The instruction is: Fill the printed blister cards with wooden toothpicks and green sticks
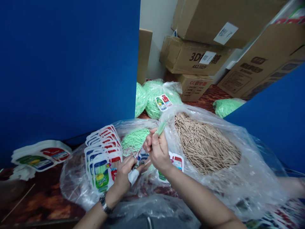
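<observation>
My right hand (158, 149) is closed round a small bundle of thin green sticks (161, 128), which point up and away. Lower and to the left, my left hand (124, 173) pinches a printed packet (142, 156), partly hidden by the fingers; white tape (133, 176) wraps its thumb. Just beyond the hands lies a loose heap of green sticks (135, 140) on clear plastic. Beside my left hand, overlapping printed packets (102, 173) with red, green and blue panels form a row. Another printed packet (178, 161) lies partly behind my right wrist.
An open plastic bag of brown sticks (205, 143) spreads to the right. Tied bags of green sticks (152, 95) stand at the back, near stacked cartons (195, 57). A blue partition (69, 63) rises at left. More printed cards (41, 156) lie before it. A blurred forearm shows at far right.
</observation>
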{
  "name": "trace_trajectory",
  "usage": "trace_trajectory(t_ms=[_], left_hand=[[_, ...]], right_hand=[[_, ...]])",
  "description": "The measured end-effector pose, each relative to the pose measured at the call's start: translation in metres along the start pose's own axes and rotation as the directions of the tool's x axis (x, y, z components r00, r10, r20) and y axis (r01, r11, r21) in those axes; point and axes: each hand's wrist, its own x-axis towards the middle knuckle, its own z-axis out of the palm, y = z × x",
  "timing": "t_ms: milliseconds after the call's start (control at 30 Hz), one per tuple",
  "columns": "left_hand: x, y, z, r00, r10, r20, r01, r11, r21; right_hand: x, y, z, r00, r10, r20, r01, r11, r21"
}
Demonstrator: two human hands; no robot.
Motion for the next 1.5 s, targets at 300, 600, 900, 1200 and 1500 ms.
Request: trace_trajectory(t_ms=[300, 600, 900, 1200, 1500], left_hand=[[0.003, 0.002, -0.003, 0.992, 0.081, -0.097, -0.080, 0.997, 0.016], [0.004, 0.004, -0.003, 0.992, 0.099, -0.082, -0.099, 0.995, 0.007], [0.001, 0.003, 0.001, 0.981, 0.177, -0.080, -0.171, 0.982, 0.076], [0.005, 0.001, -0.007, 0.992, 0.102, -0.077, -0.107, 0.993, -0.052], [0.008, -0.003, -0.008, 0.968, 0.234, -0.085, -0.239, 0.970, -0.052]], right_hand=[[-0.017, 0.006, -0.011, 0.984, -0.047, 0.172, 0.116, 0.902, -0.416], [-0.029, 0.020, -0.011, 0.997, -0.062, 0.042, 0.075, 0.874, -0.480], [-0.024, 0.030, -0.014, 0.984, 0.077, -0.159, -0.136, 0.905, -0.403], [-0.038, 0.031, -0.021, 0.987, -0.105, 0.124, 0.161, 0.740, -0.653], [-0.025, 0.016, -0.036, 0.941, -0.015, 0.337, 0.274, 0.618, -0.737]])
